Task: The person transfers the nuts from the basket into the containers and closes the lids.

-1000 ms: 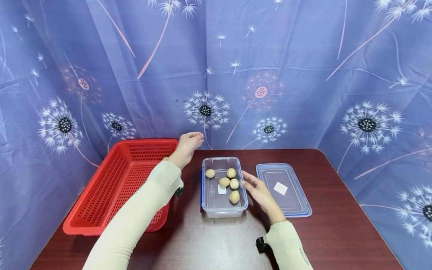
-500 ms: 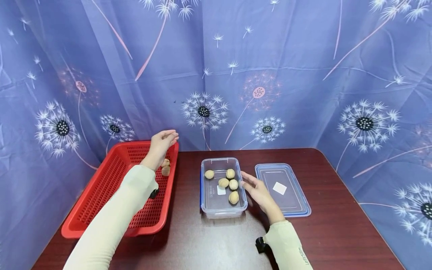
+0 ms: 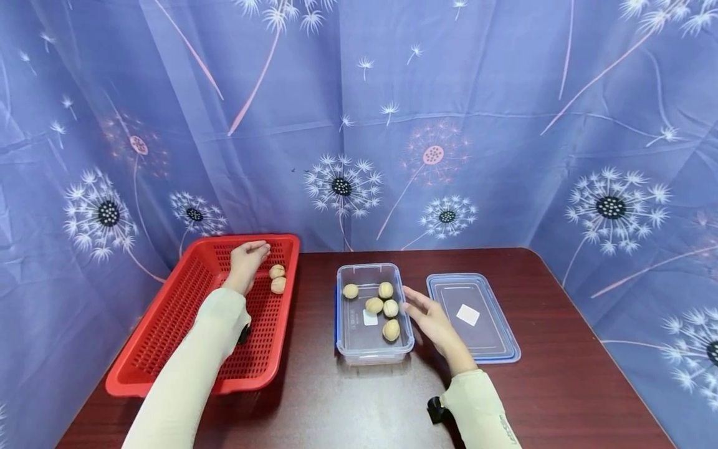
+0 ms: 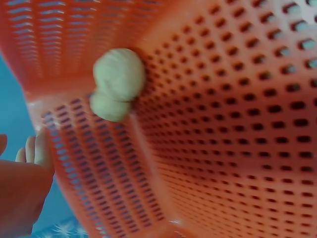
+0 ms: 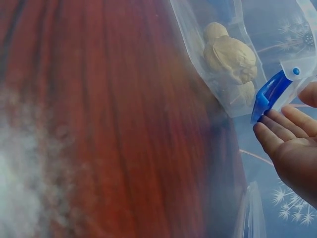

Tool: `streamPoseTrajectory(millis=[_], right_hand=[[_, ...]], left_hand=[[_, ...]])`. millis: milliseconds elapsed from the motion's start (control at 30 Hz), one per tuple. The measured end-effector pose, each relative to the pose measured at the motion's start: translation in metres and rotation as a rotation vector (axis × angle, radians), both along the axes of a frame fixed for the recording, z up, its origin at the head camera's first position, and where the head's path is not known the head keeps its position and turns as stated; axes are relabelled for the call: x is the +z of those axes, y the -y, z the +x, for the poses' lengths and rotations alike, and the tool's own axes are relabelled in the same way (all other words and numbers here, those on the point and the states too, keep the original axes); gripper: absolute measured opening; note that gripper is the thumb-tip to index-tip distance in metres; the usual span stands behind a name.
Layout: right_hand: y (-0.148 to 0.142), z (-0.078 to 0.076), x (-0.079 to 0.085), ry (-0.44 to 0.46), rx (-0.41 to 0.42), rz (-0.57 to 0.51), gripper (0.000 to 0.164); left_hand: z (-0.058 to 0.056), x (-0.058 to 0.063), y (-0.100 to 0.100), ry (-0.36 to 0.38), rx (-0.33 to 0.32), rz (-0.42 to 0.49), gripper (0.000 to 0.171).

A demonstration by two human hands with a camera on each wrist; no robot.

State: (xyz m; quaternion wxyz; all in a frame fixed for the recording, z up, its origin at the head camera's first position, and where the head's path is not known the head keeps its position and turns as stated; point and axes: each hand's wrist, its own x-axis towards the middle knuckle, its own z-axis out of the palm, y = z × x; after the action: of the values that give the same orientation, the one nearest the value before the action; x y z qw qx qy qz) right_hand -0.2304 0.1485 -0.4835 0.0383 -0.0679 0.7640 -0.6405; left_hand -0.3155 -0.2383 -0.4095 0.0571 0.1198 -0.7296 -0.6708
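Observation:
My left hand (image 3: 245,267) is over the red perforated basket (image 3: 193,312), near its back wall. Its fingers (image 4: 43,151) are loosely bent, apart from the thumb, and nothing shows in them. Two walnuts (image 3: 277,285) lie together by the basket's right wall, right of this hand. My right hand (image 3: 429,319) rests its fairly straight fingers along the right side of a clear plastic box (image 3: 359,349). In the right wrist view its fingertips are at the box's blue side clip (image 5: 272,94). Several walnuts (image 3: 391,330) lie on the box floor.
A clear lid (image 3: 477,318) with a blue-edged rim and a white label lies flat on the dark wooden table (image 3: 561,349), right of the box. Behind the table hangs a blue dandelion-print cloth (image 3: 488,75).
My left hand has moved left and then down, from the gap beside the box to over the basket, uncovering the two walnuts there. My right hand stays at the box.

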Motion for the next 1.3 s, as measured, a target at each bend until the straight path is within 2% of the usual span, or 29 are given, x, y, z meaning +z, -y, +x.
streamPoseTrajectory(millis=[133, 333, 400, 533, 700, 1000, 1200, 1300], right_hand=[[-0.003, 0.001, -0.001, 0.007, 0.002, 0.001, 0.047], [-0.006, 0.001, -0.003, 0.017, -0.004, 0.012, 0.048], [-0.006, 0.001, -0.004, 0.018, -0.004, 0.008, 0.048], [-0.006, -0.001, -0.005, 0.019, -0.004, -0.007, 0.048], [-0.003, 0.001, -0.003, 0.007, -0.003, -0.009, 0.047], [-0.001, 0.0, -0.002, -0.014, 0.008, -0.016, 0.048], [0.0, 0.001, -0.001, -0.006, 0.01, -0.02, 0.047], [0.0, 0.001, -0.002, -0.006, 0.006, -0.026, 0.047]], left_hand=[[-0.002, -0.014, 0.005, 0.08, -0.003, -0.027, 0.042], [-0.002, -0.026, 0.01, 0.218, -0.021, -0.081, 0.046], [-0.003, -0.031, 0.011, 0.248, -0.009, -0.077, 0.046], [-0.007, -0.036, 0.01, 0.262, 0.011, -0.061, 0.045], [-0.01, -0.041, 0.007, 0.278, 0.005, -0.067, 0.044], [-0.011, -0.049, 0.003, 0.259, 0.01, -0.199, 0.042], [-0.006, -0.053, 0.002, 0.304, -0.06, -0.204, 0.041], [-0.005, -0.054, 0.0, 0.287, -0.072, -0.226, 0.042]])
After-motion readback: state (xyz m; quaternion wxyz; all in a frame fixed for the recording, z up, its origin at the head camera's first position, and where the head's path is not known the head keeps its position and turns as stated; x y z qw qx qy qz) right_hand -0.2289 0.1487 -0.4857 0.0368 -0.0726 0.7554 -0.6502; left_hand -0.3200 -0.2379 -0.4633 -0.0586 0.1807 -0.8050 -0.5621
